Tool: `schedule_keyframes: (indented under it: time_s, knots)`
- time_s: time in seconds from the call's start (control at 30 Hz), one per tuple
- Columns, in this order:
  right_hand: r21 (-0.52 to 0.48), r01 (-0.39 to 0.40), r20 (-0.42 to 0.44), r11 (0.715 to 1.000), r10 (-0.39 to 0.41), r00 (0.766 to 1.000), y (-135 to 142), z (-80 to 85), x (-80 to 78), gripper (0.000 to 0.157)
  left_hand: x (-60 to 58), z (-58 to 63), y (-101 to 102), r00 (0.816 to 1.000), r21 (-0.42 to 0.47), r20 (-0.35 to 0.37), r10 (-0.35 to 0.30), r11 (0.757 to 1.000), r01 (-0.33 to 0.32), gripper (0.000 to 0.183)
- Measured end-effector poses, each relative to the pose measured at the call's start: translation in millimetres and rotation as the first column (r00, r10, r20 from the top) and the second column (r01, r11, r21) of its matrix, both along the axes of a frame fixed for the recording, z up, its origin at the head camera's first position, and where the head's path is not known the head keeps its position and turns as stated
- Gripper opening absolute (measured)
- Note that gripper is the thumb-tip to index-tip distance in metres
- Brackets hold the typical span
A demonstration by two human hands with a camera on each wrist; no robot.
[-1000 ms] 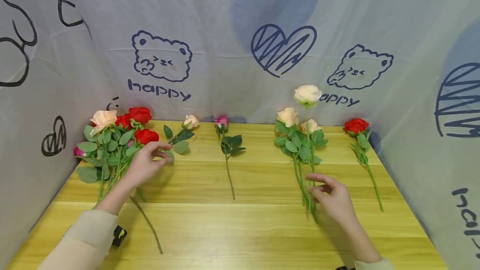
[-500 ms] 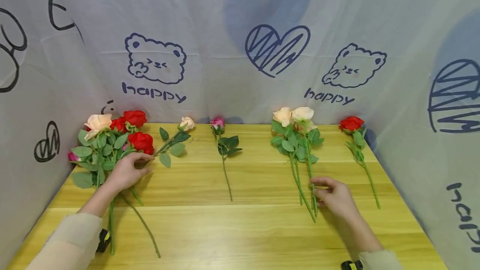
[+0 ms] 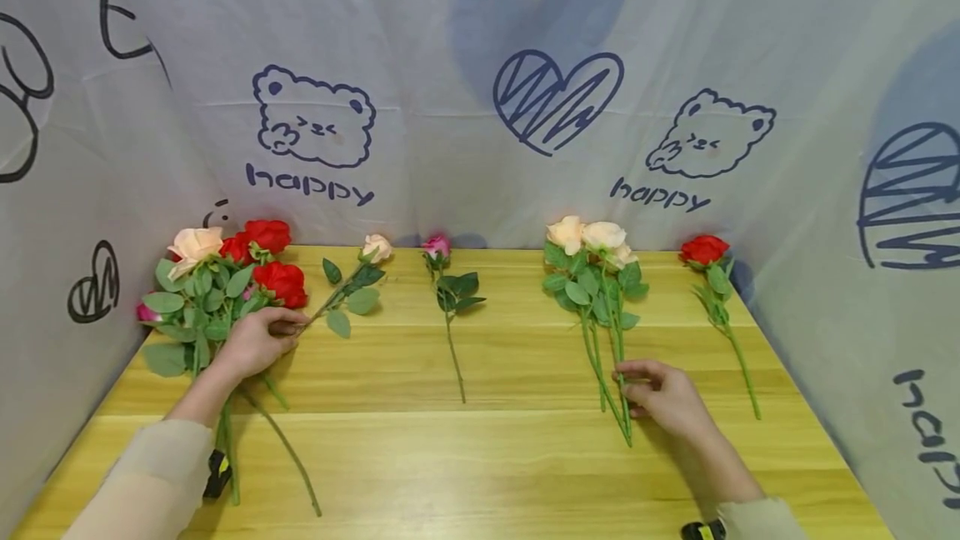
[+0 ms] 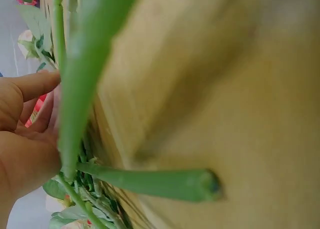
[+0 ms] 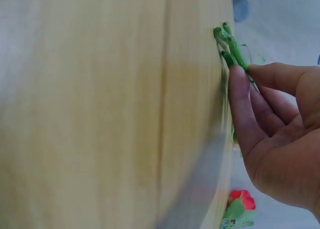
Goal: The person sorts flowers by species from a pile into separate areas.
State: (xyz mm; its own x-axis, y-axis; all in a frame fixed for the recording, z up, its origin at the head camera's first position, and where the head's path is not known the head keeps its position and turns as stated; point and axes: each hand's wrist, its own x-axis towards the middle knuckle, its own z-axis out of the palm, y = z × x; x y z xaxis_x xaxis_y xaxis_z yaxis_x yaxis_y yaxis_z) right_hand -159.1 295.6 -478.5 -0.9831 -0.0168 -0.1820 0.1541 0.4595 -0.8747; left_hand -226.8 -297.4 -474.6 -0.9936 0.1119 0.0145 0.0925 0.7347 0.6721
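Note:
My right hand [image 3: 663, 394] pinches the lower stem of a creamy white rose [image 3: 602, 236], whose bloom lies against two peach roses [image 3: 565, 233] at the back right. In the right wrist view, thumb and fingertips meet on green stems [image 5: 237, 51], with several cut ends showing close together. At the left, my left hand [image 3: 258, 344] has its fingertips on the stem end of a small peach rose [image 3: 377, 248] that slants toward the back. A pile of roses [image 3: 213, 307], red, peach and pink, lies beside and under that hand. Thick green stems [image 4: 85, 79] cross in front of it in the left wrist view.
A single pink rose [image 3: 437, 247] lies at the middle back of the wooden table [image 3: 450, 465]. One red rose [image 3: 705, 250] lies by the right edge. White cloth [image 3: 420, 40] with printed bears and hearts hangs around the back and sides.
My right hand has lowered the white rose from upright until its bloom rests among the peach roses. My left hand has moved left and down to the small peach rose's stem end.

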Motion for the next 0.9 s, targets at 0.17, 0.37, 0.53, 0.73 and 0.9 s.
schedule_keyframes:
  time_s: [0.17,0.37,0.53,0.73,0.9]
  knots:
    - [0.006,-0.004,-0.001,1.0,0.004,1.0,1.2,-0.9,-0.2,0.035,-1.6,-2.4,-2.8,1.0,0.057,0.024,-0.01,0.998,0.009,0.03]
    - [0.015,0.002,-0.006,1.0,-0.002,1.0,0.0,-1.0,0.6,0.033,-2.3,-4.0,-5.0,0.997,0.094,0.078,-0.009,0.996,0.001,0.029]
    - [0.08,-0.001,-0.032,0.997,0.004,0.999,-2.1,-1.8,1.3,0.033,-1.8,-2.4,-3.9,0.993,0.102,0.115,0.015,0.994,-0.026,0.031]
    - [0.132,0.004,-0.058,0.991,0.004,0.998,-3.8,-0.9,3.0,0.034,-2.8,-1.3,-2.9,0.993,0.076,0.111,0.031,0.996,-0.04,0.031]
    - [0.121,0.009,-0.09,0.993,0.002,0.996,-4.0,-1.0,4.0,0.037,-3.2,-0.1,-3.1,0.992,0.065,0.121,0.038,0.997,-0.047,0.028]
